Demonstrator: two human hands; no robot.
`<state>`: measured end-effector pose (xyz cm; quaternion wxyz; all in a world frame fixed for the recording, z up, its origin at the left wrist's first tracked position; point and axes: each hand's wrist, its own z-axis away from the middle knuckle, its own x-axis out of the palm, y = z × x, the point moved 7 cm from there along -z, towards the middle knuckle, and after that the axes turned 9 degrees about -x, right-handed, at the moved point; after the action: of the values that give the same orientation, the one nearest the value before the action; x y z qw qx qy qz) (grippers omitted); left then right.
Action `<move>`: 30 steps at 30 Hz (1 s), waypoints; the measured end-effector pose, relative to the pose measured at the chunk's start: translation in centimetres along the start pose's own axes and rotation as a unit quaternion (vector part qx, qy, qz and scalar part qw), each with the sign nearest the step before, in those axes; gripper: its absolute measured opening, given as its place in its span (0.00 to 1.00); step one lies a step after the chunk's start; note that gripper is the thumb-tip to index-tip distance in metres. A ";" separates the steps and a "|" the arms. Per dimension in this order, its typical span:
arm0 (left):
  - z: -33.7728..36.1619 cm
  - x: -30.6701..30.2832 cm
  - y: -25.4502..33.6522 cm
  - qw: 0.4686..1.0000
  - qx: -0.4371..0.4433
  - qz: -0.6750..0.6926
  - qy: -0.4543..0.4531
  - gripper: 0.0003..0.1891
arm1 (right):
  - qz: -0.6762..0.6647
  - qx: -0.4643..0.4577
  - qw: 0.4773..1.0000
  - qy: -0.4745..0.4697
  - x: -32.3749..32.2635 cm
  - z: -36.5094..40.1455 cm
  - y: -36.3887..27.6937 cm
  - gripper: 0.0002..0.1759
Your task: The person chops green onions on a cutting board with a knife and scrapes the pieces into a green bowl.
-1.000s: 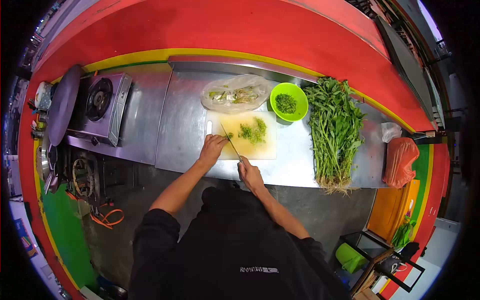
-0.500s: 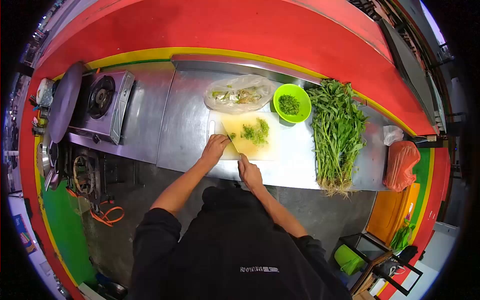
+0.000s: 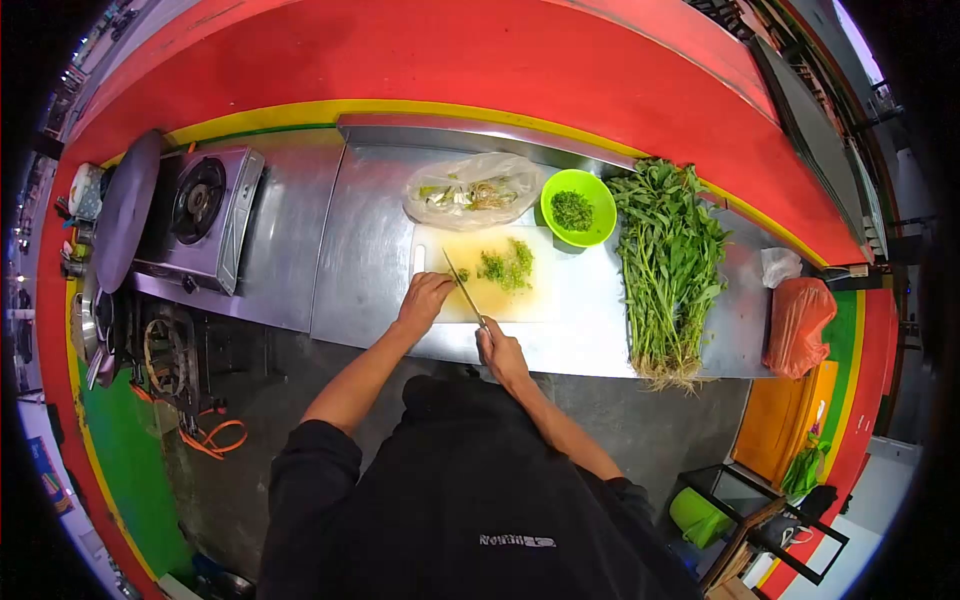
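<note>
My right hand [image 3: 502, 353] is wrapped round the handle of a knife [image 3: 463, 286], whose blade slants up and left over a cutting board [image 3: 540, 300]. My left hand [image 3: 426, 299] rests at the board's left side, fingers bent together beside the blade. A small bit of greens [image 3: 461, 274] shows by its fingertips; what the fingers themselves pinch is too small to make out. Chopped greens [image 3: 508, 265] lie in a loose pile right of the blade. Behind the board are a clear plastic bag [image 3: 470, 192] with vegetable pieces and a green bowl [image 3: 597, 228] holding chopped greens.
A large bundle of leafy greens [image 3: 668, 260] with roots lies on the steel counter [image 3: 370, 240] at the right. Farther right is a red plastic bag [image 3: 800, 325]. A gas stove [image 3: 235, 215] and a big round lid [image 3: 127, 210] stand at the left.
The knife blade has turned, now showing a thinner edge. Both hands stay nearly in place, and the whole view has shifted slightly.
</note>
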<state>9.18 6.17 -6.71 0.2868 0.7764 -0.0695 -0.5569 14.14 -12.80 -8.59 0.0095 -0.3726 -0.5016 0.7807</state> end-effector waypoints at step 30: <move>0.6 0.4 -0.3 0.999 -0.012 -0.038 0.003 0.15 | 0.025 -0.015 1.000 0.006 0.4 -0.1 -0.1 0.18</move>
<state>8.73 6.06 -7.33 0.2747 0.7769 -0.0325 -0.5656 13.84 -12.53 -8.79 -0.0126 -0.3901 -0.5040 0.7705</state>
